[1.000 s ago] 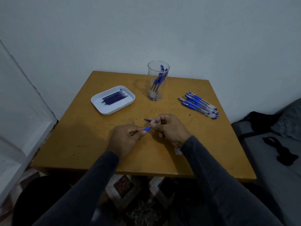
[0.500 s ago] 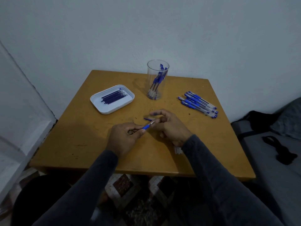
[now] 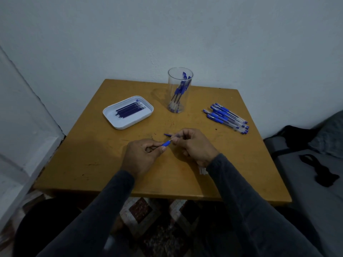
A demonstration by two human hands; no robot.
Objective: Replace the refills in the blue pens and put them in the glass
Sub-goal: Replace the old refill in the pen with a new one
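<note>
- Pens are your measure of progress: a few already stand in the glass [image 3: 180,89] at the far middle of the table [image 3: 96,158], while a larger pile of blue pens [image 3: 227,118] waits at the far right, so you look less than halfway done.
- Your white tray [image 3: 128,112] at far left holds a row of dark refills [image 3: 130,109], enough for several more swaps.
- Both hands meet at the near middle. Your left hand [image 3: 143,154] pinches the blue pen [image 3: 166,143] by its grip end; your right hand [image 3: 194,145] curls its fingertips round the pen's tip, though whether it is unscrewing or tightening you cannot tell.
- One small blue cap [image 3: 168,135] lies just beyond your fingers; mind you don't sweep it away.
- Room is good: bare wood lies between your hands and the glass, and the near edge sits well behind your wrists.
</note>
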